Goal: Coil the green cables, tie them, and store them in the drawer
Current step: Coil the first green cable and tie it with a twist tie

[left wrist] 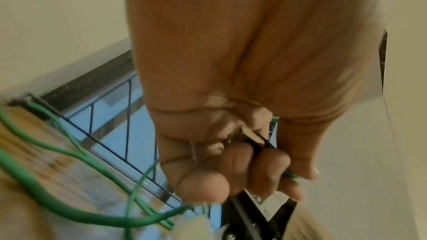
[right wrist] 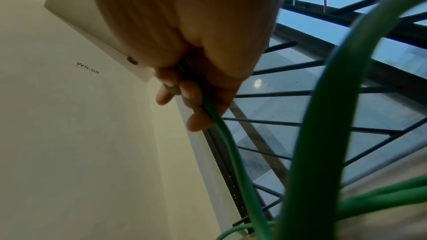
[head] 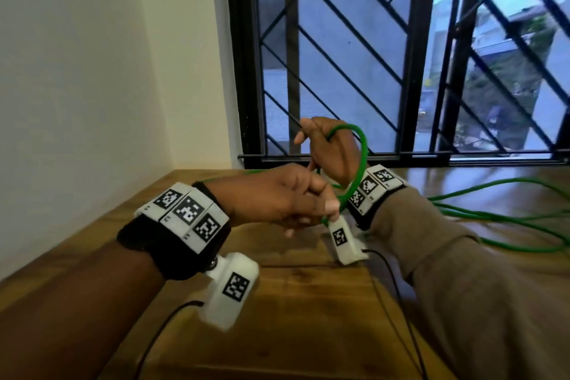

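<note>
A green cable (head: 364, 157) arcs in a loop from my raised right hand (head: 327, 148) round the outside of that wrist and down to my left hand (head: 296, 203). My right hand grips the cable in a fist, fingers curled round it (right wrist: 208, 105). Just below and in front of it, my left hand pinches the cable between thumb and curled fingers (left wrist: 289, 174). The rest of the green cable (head: 499, 213) lies in long loose strands over the wooden table (head: 308, 302) to the right. No drawer is in view.
A cream wall (head: 92, 71) closes off the left side. A barred window (head: 401, 55) stands behind the table's far edge. Thin black camera leads (head: 398, 296) trail across the table near my forearms.
</note>
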Tool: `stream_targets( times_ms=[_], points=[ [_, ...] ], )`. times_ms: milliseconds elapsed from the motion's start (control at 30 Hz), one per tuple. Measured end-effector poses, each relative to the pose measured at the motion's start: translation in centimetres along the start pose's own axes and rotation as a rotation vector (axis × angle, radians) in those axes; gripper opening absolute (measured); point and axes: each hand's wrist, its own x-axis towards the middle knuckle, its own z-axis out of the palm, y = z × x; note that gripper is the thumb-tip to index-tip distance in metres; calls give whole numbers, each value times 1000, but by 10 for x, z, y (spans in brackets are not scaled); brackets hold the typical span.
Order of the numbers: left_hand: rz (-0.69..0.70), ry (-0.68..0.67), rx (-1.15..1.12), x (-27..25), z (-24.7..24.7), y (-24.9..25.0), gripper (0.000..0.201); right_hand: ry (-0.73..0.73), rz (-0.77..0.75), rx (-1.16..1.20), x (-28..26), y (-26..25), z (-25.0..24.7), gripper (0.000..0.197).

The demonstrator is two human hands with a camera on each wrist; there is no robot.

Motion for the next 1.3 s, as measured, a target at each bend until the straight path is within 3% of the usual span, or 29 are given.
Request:
stream_targets(
  times_ms=[200,267,367,500,600,667,733,767,867,967,1067,1167,1300],
  points=[
    [232,169,-549,19,-20,-13,23,-41,60,-28,0,8,-10,12],
    [287,254,-553,27,-32,-18,25,1,105,-35,0,12,-16,11],
    [271,401,-522,41,-42,-27,26,79,153,-12,1,11,-24,45],
    [248,487,-490,46,-44,-36,27,154,-16,-44,4,5,-35,64],
    [246,508,-493,40,-42,-37,29,195,-127,-32,6,-8,-38,56],
    [209,502,-459,39,-37,-38,31,200,-204,-32,4,-16,-40,41],
    [162,437,-425,40,-28,-36,34,186,-260,-124,3,-17,-42,25],
    [139,390,-423,41,-23,-34,37,180,-273,-177,2,-15,-43,26],
    [125,242,-490,41,-12,-24,41,92,-278,-185,-2,-4,-48,35],
    [228,192,-643,41,-5,-14,38,-91,-125,-100,-8,-2,-50,48],
    [359,306,-721,45,-1,-10,39,-196,2,-21,-12,-3,-51,44],
    [474,415,-750,46,-8,-11,45,-308,40,-62,-16,-9,-45,27],
    [604,539,-839,41,-29,-19,53,-422,85,-129,-22,-27,-25,28]
  ],
)
